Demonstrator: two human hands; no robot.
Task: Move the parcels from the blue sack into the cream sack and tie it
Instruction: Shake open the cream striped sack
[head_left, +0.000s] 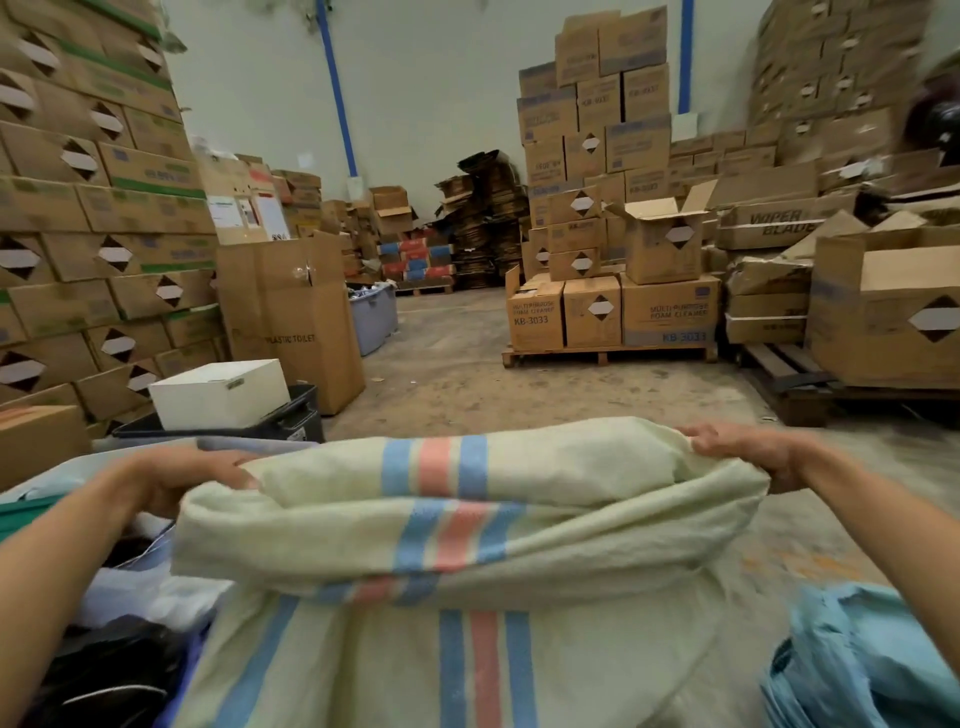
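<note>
Cream sack: my left hand and right hand clamp its rim at opposite ends; stretch the mouth wide, evenly, before loading.

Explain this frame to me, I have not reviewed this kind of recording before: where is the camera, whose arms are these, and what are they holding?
No robot here: a person wears one wide-angle camera on the head, so you look forward and down along their own bare arms. The left hand and the right hand each grip one side of the mouth of a cream woven sack with blue and pink stripes, pulling it wide. Its rim is folded over. A crumpled light blue sack lies on the floor at the lower right. Dark and pale bagged items, probably parcels, sit at the lower left. Stacked brown cardboard boxes fill the warehouse behind.
</note>
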